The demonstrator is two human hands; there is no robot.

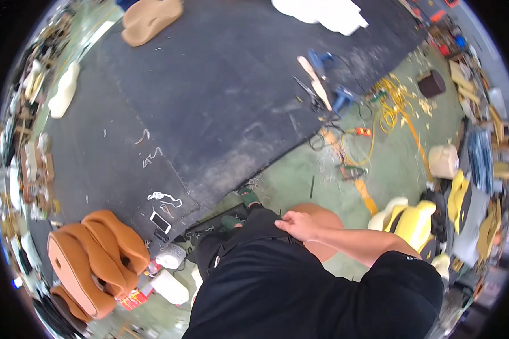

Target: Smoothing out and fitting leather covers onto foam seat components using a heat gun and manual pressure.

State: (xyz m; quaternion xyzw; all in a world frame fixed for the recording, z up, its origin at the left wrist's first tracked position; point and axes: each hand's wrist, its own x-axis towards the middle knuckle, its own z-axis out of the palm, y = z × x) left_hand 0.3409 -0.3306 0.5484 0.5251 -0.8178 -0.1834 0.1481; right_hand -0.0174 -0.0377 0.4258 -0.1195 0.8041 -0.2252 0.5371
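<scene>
My right hand point(297, 225) rests at the front of my black trousers point(254, 226), its fingers curled in against the cloth. Whether they grip the cloth or something small cannot be made out. Below that forearm shows a round orange-brown seat point(329, 219), partly hidden by the arm. My left hand is out of view. Both my feet, in dark green footwear point(248, 196), stand near the edge of a large dark mat point(209, 113).
Scissors point(309, 90), blue heat-gun-like tools point(342, 99) and a yellow cable point(387, 110) lie to the right. A phone point(160, 222) and brown moulded seat cushions point(96, 260) are at left. Yellow foam pieces point(413, 223) stand at right; white foam point(322, 14) lies far off.
</scene>
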